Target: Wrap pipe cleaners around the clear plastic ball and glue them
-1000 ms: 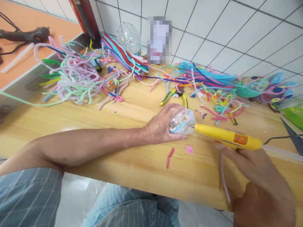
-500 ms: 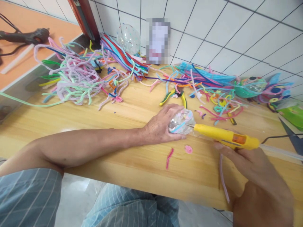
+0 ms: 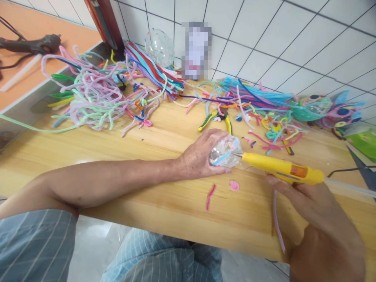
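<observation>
My left hand (image 3: pixel 202 154) is wrapped round a clear plastic ball (image 3: pixel 226 150) with pink and light blue pipe cleaner strips on it, low over the wooden table. In my right hand (image 3: pixel 302 199) is a yellow hot glue gun (image 3: pixel 282 166), its metal nozzle pointing left at the blue strip, touching or nearly so. A clear glue stick (image 3: pixel 349 187) runs out of the gun's back end. Just in front of the ball lie a flat pink coil (image 3: pixel 234 185) and a short dark pink pipe cleaner piece (image 3: pixel 210 197). A lilac pipe cleaner (image 3: pixel 276 223) lies beneath my right hand.
Yellow-handled pliers (image 3: pixel 208 120) lie behind the ball. Tangled pipe cleaners (image 3: pixel 94 94) fill the left, with bundles along the tiled wall. Another clear ball (image 3: pixel 160 47) and a blurred-out phone (image 3: pixel 196 51) stand at the back. A green decorated ball (image 3: pixel 311 108) sits right.
The glue gun has shifted very slightly right, its nozzle drawn a little back along the blue strip. My left hand and the ball look unmoved.
</observation>
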Action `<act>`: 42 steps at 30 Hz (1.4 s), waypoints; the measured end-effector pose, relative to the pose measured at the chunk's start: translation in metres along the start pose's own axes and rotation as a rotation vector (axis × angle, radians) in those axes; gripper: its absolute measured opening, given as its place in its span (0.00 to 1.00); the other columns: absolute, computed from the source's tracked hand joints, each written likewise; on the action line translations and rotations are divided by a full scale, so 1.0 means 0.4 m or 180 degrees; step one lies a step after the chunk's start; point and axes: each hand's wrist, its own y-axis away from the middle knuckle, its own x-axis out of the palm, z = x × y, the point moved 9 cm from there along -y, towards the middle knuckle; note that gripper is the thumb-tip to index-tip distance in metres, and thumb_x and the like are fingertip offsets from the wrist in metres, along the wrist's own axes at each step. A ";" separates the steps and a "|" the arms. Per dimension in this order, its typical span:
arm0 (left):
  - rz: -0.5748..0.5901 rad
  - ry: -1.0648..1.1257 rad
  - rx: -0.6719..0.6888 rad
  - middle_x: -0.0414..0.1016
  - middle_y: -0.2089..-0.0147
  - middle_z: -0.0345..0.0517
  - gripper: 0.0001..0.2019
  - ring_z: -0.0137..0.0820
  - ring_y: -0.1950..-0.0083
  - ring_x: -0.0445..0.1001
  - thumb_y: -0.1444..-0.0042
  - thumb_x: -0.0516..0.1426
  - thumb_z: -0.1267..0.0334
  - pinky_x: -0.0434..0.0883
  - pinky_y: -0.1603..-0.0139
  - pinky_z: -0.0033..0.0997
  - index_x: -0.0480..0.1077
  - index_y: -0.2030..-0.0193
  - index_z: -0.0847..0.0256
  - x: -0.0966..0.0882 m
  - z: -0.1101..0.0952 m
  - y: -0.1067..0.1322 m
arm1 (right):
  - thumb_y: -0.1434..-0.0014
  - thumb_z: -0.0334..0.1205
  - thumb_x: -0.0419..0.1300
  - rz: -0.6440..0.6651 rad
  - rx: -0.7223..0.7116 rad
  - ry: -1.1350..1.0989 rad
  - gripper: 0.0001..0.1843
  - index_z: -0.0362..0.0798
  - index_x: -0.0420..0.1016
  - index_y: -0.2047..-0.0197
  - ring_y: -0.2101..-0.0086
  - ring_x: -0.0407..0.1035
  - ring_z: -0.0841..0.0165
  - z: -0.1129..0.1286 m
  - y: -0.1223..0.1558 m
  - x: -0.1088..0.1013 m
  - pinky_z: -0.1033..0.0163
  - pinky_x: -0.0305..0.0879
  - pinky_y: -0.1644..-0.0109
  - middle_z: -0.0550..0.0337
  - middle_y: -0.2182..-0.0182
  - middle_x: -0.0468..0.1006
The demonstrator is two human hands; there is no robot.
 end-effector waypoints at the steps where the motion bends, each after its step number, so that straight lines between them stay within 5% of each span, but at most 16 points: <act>1: 0.0006 -0.0001 -0.0015 0.68 0.28 0.63 0.47 0.54 0.23 0.65 0.44 0.71 0.44 0.68 0.23 0.63 0.55 0.25 0.56 0.000 0.001 0.000 | 0.43 0.71 0.60 0.0023 0.0031 -0.0011 0.27 0.56 0.83 0.69 0.65 0.81 0.50 -0.001 0.000 0.002 0.49 0.80 0.61 0.55 0.69 0.86; 12: -0.0067 -0.0008 0.0113 0.68 0.29 0.63 0.45 0.53 0.23 0.66 0.42 0.70 0.44 0.69 0.23 0.61 0.56 0.25 0.58 -0.004 -0.006 0.003 | 0.41 0.67 0.61 -0.0007 -0.0123 -0.0053 0.24 0.57 0.80 0.73 0.66 0.81 0.52 0.015 -0.007 -0.007 0.50 0.82 0.60 0.55 0.70 0.85; 21: -0.0010 -0.0053 0.0039 0.68 0.29 0.62 0.46 0.52 0.24 0.67 0.43 0.70 0.41 0.69 0.23 0.61 0.56 0.25 0.57 0.001 0.002 0.000 | 0.40 0.67 0.60 0.0206 -0.0124 -0.0135 0.24 0.57 0.84 0.66 0.68 0.80 0.54 0.022 -0.003 0.010 0.53 0.80 0.65 0.58 0.71 0.86; 30: -0.0120 -0.0047 0.0177 0.68 0.30 0.63 0.44 0.52 0.25 0.67 0.41 0.69 0.44 0.70 0.25 0.60 0.56 0.26 0.58 -0.006 -0.008 0.002 | 0.42 0.63 0.62 0.0017 -0.0236 -0.0139 0.18 0.59 0.81 0.72 0.68 0.81 0.54 0.028 -0.014 -0.008 0.51 0.82 0.62 0.59 0.70 0.86; 37: -0.0134 -0.0062 0.0205 0.69 0.31 0.64 0.43 0.53 0.26 0.68 0.40 0.68 0.43 0.70 0.25 0.60 0.57 0.26 0.57 -0.008 -0.010 0.002 | 0.41 0.67 0.63 0.0091 -0.0060 -0.0293 0.21 0.59 0.84 0.67 0.68 0.80 0.55 -0.009 -0.006 0.005 0.53 0.81 0.64 0.60 0.70 0.85; 42: -0.0137 -0.0044 0.0213 0.69 0.31 0.62 0.43 0.52 0.26 0.68 0.40 0.68 0.43 0.70 0.25 0.60 0.56 0.26 0.56 -0.008 -0.010 0.002 | 0.43 0.69 0.64 0.0104 0.0079 -0.0382 0.23 0.59 0.81 0.73 0.75 0.74 0.58 -0.014 -0.007 0.013 0.56 0.73 0.74 0.61 0.78 0.79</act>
